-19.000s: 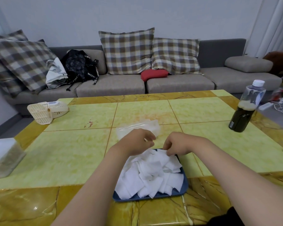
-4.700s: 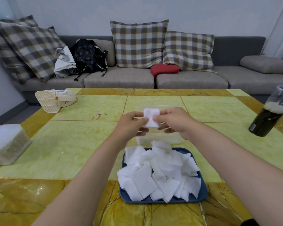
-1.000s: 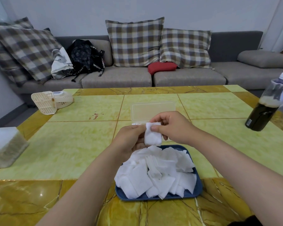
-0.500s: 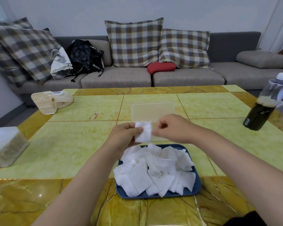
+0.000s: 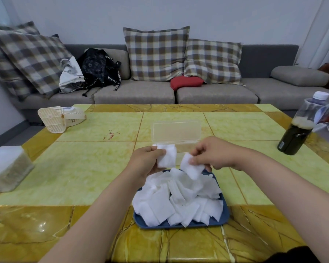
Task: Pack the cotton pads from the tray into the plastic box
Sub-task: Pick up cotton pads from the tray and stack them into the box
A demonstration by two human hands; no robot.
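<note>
A blue tray (image 5: 224, 218) near the table's front edge holds a loose heap of white cotton pads (image 5: 179, 198). Just behind it stands the clear plastic box (image 5: 177, 133) with its lid raised upright. My left hand (image 5: 146, 161) grips a small stack of pads (image 5: 167, 155) in front of the box. My right hand (image 5: 211, 151) pinches a single pad (image 5: 191, 167) just above the back of the heap. The box's inside is mostly hidden behind my hands.
A dark bottle (image 5: 300, 128) stands at the table's right edge. A cream plastic fan (image 5: 59, 116) lies at the back left, and a white-lidded container (image 5: 7, 168) sits at the left edge. A grey sofa (image 5: 135, 92) with plaid cushions lies beyond the table.
My hands have come apart. The left still grips the stack, while the right has dropped toward the heap and lifted a separate pad.
</note>
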